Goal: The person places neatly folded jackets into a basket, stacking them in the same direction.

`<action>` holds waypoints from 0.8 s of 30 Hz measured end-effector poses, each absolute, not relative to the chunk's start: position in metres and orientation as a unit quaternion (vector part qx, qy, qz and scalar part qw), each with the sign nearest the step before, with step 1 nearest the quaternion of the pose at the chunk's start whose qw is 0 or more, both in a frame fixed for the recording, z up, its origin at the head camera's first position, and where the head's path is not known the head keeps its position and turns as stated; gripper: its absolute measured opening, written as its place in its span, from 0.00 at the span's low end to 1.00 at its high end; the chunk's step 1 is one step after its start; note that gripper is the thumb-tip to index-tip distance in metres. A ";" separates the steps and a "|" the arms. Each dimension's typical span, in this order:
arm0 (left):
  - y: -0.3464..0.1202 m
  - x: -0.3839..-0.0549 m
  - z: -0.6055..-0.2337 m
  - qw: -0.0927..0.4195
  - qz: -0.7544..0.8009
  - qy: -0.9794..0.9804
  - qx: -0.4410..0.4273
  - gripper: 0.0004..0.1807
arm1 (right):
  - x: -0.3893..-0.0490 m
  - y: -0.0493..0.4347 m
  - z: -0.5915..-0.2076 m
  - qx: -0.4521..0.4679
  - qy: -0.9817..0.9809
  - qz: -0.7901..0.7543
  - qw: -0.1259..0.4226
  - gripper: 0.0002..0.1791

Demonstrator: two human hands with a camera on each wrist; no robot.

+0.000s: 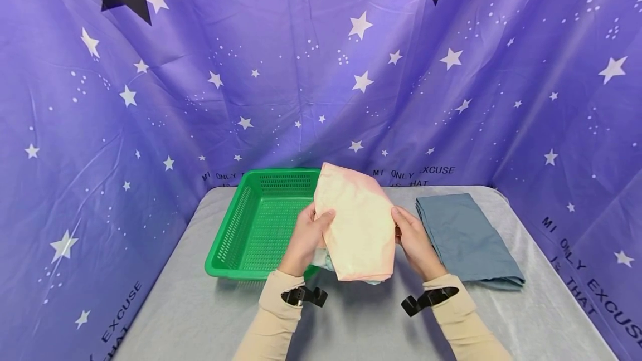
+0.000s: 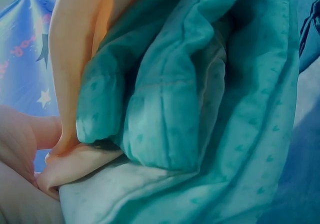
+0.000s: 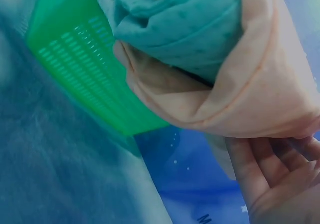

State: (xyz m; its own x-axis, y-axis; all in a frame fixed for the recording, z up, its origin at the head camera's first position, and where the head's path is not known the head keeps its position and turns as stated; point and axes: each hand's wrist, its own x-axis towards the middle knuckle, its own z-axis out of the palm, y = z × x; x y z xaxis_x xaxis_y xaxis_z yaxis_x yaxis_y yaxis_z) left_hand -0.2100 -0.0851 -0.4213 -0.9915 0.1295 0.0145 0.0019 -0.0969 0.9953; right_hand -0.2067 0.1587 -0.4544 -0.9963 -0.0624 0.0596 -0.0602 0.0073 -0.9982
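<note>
A peach-pink folded cloth (image 1: 358,222) is held up over the table between both hands. Teal printed fabric (image 2: 165,119) lies bunched in loose folds inside it, as both wrist views show. My left hand (image 1: 306,235) grips the cloth's left edge, the thumb lying across its front face. At the opposite edge, my right hand (image 1: 415,241) pinches it with the thumb in front and the fingers behind. From the right wrist, the peach layer (image 3: 270,88) wraps around the teal folds, with the fingers (image 3: 262,166) beneath its edge.
Behind and left of the cloth stands a green perforated plastic basket (image 1: 213,263), partly covered by it. A folded blue-grey cloth (image 1: 466,238) lies on the right of the grey-covered table (image 1: 175,305). Purple star-printed curtains (image 1: 301,71) enclose the back and sides.
</note>
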 end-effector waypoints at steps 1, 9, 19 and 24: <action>-0.087 -0.210 -0.421 0.044 0.739 0.671 0.048 0.20 | -0.207 0.158 -0.454 -0.043 0.707 -0.706 0.000 0.31; -0.100 -0.214 -0.417 0.043 0.738 0.673 0.038 0.21 | -0.213 0.148 -0.446 -0.040 0.678 -0.733 0.017 0.28; -0.115 -0.215 -0.415 0.042 0.745 0.664 0.044 0.21 | -0.219 0.139 -0.438 -0.053 0.654 -0.754 0.038 0.24; -0.127 -0.214 -0.416 0.052 0.736 0.674 0.041 0.21 | -0.223 0.135 -0.435 -0.059 0.674 -0.736 0.036 0.25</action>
State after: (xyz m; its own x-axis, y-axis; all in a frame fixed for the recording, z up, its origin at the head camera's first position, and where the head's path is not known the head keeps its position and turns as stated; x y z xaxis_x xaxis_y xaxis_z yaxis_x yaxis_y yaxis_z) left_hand -0.2144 -0.1267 -0.4159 -0.9912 0.1322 -0.0097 -0.0213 -0.0868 0.9960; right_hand -0.2229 0.1352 -0.4352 -0.9905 -0.1318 0.0388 -0.0270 -0.0900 -0.9956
